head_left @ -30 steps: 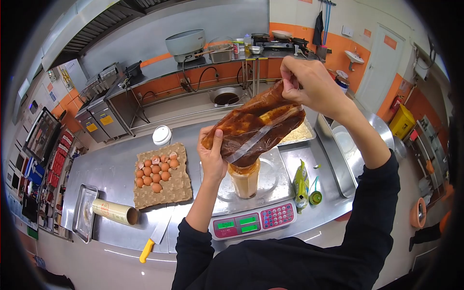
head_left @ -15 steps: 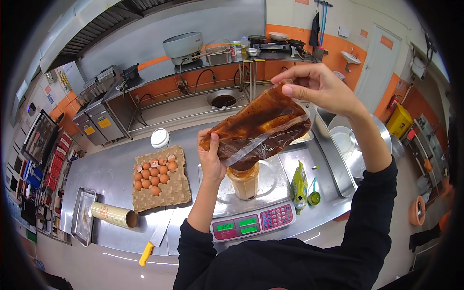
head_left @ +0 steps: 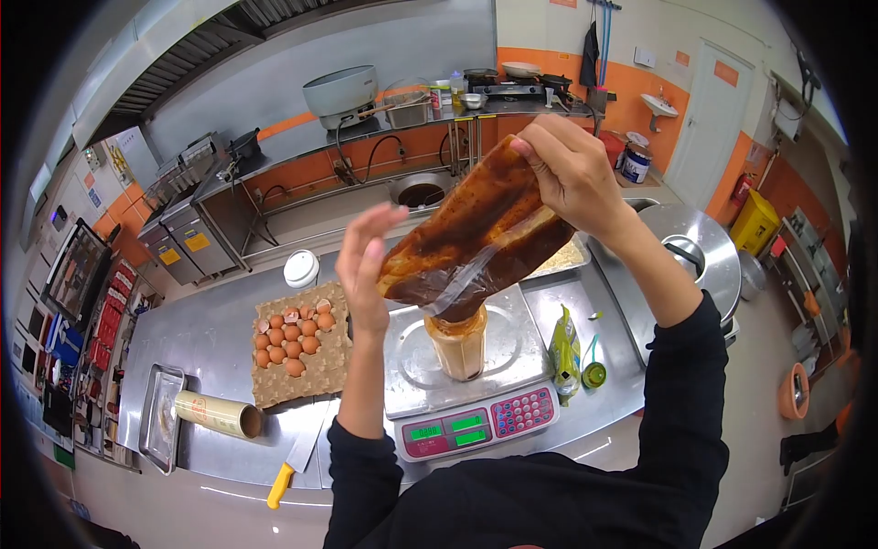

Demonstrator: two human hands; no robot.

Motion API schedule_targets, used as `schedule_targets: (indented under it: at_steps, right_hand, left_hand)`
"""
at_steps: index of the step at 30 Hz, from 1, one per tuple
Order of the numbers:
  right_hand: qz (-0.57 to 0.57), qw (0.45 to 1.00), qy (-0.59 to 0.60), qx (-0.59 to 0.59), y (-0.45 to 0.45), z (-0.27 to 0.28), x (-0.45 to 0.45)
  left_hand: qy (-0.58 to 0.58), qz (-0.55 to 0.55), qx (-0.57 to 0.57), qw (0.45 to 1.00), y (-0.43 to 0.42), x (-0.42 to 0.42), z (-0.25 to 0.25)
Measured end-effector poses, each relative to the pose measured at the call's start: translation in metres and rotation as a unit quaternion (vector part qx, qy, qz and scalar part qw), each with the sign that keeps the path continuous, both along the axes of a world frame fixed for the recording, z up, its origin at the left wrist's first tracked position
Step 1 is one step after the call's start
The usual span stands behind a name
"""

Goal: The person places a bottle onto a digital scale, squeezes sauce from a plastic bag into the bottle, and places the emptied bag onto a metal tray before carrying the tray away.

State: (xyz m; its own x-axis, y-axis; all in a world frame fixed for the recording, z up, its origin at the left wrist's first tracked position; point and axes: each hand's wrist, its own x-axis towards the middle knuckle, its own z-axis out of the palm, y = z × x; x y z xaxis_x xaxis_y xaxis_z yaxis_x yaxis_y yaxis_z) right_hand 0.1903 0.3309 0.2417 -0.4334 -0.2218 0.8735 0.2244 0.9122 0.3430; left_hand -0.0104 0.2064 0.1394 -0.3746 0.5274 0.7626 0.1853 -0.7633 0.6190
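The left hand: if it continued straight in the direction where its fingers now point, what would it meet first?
The left hand would probably meet the upper edge of the brown-smeared bag first. Depth is unclear, so it might instead pass just behind that edge.

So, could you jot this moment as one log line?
right hand: grips bag | left hand: open at bag's edge, contact unclear | jar: under bag, on scale
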Motion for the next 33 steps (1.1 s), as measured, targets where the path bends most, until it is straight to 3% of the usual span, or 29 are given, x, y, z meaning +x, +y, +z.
schedule_targets:
  at_steps: [3, 6, 9, 11, 14, 19, 22, 25, 29, 32, 33]
  right_hand:
    - [-0.015, 1.0, 0.006, 0.019, 0.0, -0.003, -0.001]
    - [-0.047, 0.999, 0.013, 0.016, -0.003, -0.005, -0.002]
    - [-0.038, 0.997, 0.041, -0.051, -0.005, -0.011, -0.007]
    - [-0.005, 0.989, 0.063, -0.136, -0.004, -0.015, -0.009]
    - [0.037, 0.983, 0.07, -0.167, -0.005, -0.016, -0.011]
    - [0.067, 0.984, 0.05, -0.159, 0.001, -0.018, -0.011]
    - [0.083, 0.982, 0.076, -0.153, 0.0, -0.016, -0.014]
    - [0.07, 0.983, 0.087, -0.145, -0.001, -0.016, -0.016]
    - [0.057, 0.983, 0.091, -0.149, -0.005, -0.022, -0.022]
    - [0.057, 0.981, 0.123, -0.141, -0.004, -0.016, -0.026]
    - [0.066, 0.97, 0.095, -0.214, -0.004, -0.012, -0.026]
  left_hand:
    - [0.219, 0.15, -0.075, 0.961, 0.01, 0.015, 0.056]
    - [0.31, 0.135, -0.05, 0.94, 0.031, 0.039, 0.097]
    - [0.34, 0.065, -0.201, 0.916, 0.044, 0.044, 0.127]
    - [0.314, 0.026, -0.181, 0.932, 0.057, 0.04, 0.122]
    - [0.323, 0.0, -0.164, 0.932, 0.066, 0.034, 0.114]
    - [0.359, -0.021, -0.132, 0.924, 0.07, 0.026, 0.113]
    - [0.329, -0.12, -0.07, 0.934, 0.076, 0.025, 0.108]
    - [0.339, -0.102, -0.103, 0.929, 0.067, 0.024, 0.109]
    - [0.387, 0.015, -0.176, 0.905, 0.045, 0.02, 0.104]
    - [0.398, 0.049, -0.054, 0.915, 0.042, 0.019, 0.103]
    - [0.395, 0.055, -0.062, 0.915, 0.042, 0.019, 0.103]
